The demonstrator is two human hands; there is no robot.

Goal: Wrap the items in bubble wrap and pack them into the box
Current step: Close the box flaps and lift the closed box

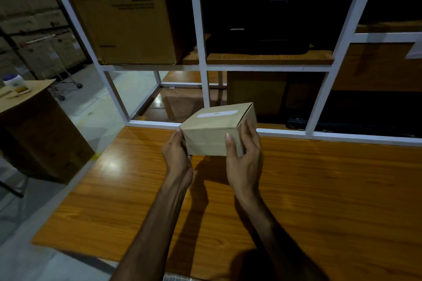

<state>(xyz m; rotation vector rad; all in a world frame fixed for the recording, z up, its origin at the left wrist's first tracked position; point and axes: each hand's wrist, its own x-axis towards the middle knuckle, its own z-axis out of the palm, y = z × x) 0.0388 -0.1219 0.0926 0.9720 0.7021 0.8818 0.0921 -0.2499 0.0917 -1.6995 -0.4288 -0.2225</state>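
A small closed cardboard box with a white strip on its lid hangs above the far part of the wooden table. My left hand grips its left end, thumb at the top corner. My right hand holds its right end, thumb on the front face and fingers curled round the side. At the bottom edge of the view a sliver of bubble wrap shows. What is inside the box is hidden.
A white-framed shelf unit stands behind the table with a large cardboard carton on its upper left shelf and dark items to the right. Left of the table stands another big carton with a white jar on top.
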